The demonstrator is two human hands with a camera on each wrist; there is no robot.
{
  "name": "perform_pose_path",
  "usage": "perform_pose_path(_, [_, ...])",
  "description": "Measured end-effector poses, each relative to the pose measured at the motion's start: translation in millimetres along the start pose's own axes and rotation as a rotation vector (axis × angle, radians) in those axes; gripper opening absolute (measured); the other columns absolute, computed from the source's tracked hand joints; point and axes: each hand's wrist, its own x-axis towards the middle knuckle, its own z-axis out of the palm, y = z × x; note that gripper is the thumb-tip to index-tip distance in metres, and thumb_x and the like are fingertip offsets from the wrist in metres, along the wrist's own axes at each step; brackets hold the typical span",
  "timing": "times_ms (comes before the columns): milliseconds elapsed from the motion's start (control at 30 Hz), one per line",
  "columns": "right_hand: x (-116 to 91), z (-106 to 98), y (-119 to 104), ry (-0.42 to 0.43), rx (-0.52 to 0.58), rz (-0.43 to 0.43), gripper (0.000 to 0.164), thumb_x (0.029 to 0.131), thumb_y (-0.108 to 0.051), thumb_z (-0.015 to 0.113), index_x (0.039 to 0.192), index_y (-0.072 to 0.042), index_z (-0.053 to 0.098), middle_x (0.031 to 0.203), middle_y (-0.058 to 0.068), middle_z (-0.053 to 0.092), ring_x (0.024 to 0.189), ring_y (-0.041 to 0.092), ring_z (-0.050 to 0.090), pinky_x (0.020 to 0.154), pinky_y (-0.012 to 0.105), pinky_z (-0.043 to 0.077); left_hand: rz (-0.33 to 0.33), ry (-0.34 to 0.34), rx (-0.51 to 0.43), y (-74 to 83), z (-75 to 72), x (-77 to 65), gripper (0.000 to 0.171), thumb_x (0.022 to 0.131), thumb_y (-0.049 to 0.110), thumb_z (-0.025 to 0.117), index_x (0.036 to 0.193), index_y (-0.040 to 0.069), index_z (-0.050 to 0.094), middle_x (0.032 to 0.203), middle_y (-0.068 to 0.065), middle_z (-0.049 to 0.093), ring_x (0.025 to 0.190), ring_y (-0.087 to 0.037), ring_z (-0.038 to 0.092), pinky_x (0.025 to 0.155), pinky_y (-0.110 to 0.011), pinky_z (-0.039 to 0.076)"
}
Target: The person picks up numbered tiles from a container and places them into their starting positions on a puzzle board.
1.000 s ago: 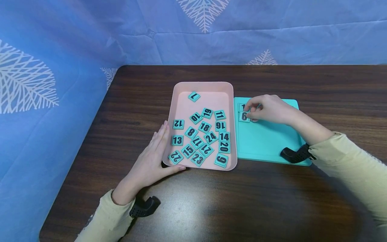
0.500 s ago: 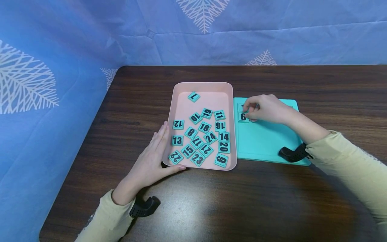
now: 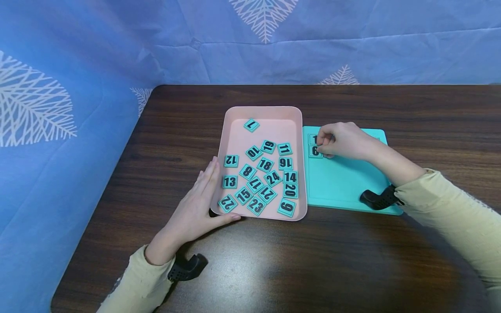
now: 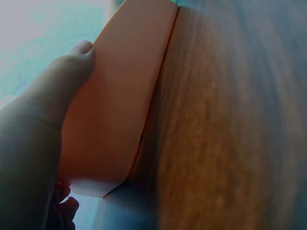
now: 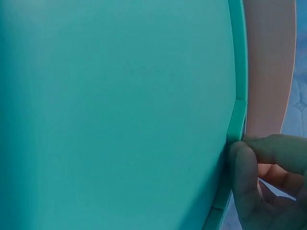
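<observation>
My right hand [image 3: 344,140] pinches the turquoise number tile 6 [image 3: 314,151] by its right edge, between thumb and index finger, at the upper left of the turquoise board [image 3: 344,182]. Above it lies tile 1 [image 3: 312,139], partly covered by the fingers. In the right wrist view, the fingertips meet at the tile's edge [image 5: 236,122] by the board's rim. My left hand [image 3: 195,206] rests against the lower left corner of the pink tray [image 3: 270,114], fingers straight along its side. The left wrist view shows the thumb [image 4: 72,67] on the tray's outer wall.
Several loose number tiles lie face up in the tray, among them 18 [image 3: 265,164], 24 [image 3: 272,178] and 7 [image 3: 251,125] at the far end. Tray and board stand side by side on a dark wooden table [image 3: 274,265]. A blue patterned cloth [image 3: 313,56] hangs behind.
My right wrist has shifted slightly left, while the fingers stay at tile 6. My left hand, the tray and its tiles have not visibly moved.
</observation>
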Motion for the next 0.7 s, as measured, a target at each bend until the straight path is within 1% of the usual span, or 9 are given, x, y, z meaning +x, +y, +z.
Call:
perform_pose_path(167, [1.2, 0.0, 0.2, -0.005, -0.013, 0.002, 0.009, 0.090, -0.013, 0.065, 0.089, -0.005, 0.061, 0.066, 0.003, 0.060, 0.062, 0.020, 0.054, 0.059, 0.035, 0.039, -0.005, -0.002, -0.002, -0.5, 0.0, 0.5, 0.118, 0.075, 0.069, 0.064, 0.154, 0.015, -0.004, 0.160, -0.005, 0.001, 0.145, -0.016, 0.006, 0.116, -0.042, 0.014])
perform_pose_path(333, [3.4, -2.9, -4.3, 0.018, -0.047, -0.014, 0.009, 0.092, -0.013, 0.062, 0.087, -0.006, 0.063, 0.064, 0.003, 0.059, 0.060, 0.019, 0.055, 0.058, 0.035, 0.040, -0.007, -0.005, -0.002, -0.9, -0.2, 0.7, 0.118, 0.075, 0.070, 0.064, 0.154, 0.015, -0.003, 0.160, -0.005, 0.001, 0.145, -0.015, 0.006, 0.116, -0.042, 0.014])
perform_pose_path(467, [7.1, -10.0, -14.6, 0.060, -0.058, -0.063, 0.012, 0.095, -0.015, 0.058, 0.090, -0.005, 0.064, 0.065, 0.003, 0.058, 0.060, 0.019, 0.055, 0.056, 0.035, 0.038, -0.011, -0.007, 0.001, -1.4, -0.3, 0.6, 0.118, 0.075, 0.070, 0.064, 0.154, 0.014, -0.003, 0.160, -0.005, 0.001, 0.145, -0.016, 0.006, 0.116, -0.041, 0.013])
perform_pose_path(700, [20.8, -17.8, -38.4, 0.112, -0.054, -0.104, 0.011, 0.094, -0.014, 0.059, 0.094, -0.004, 0.064, 0.073, 0.007, 0.060, 0.063, 0.021, 0.056, 0.058, 0.035, 0.042, -0.017, -0.012, -0.004, -0.7, -0.1, 0.3, 0.118, 0.075, 0.070, 0.064, 0.154, 0.014, -0.003, 0.160, -0.005, 0.001, 0.145, -0.016, 0.006, 0.116, -0.042, 0.013])
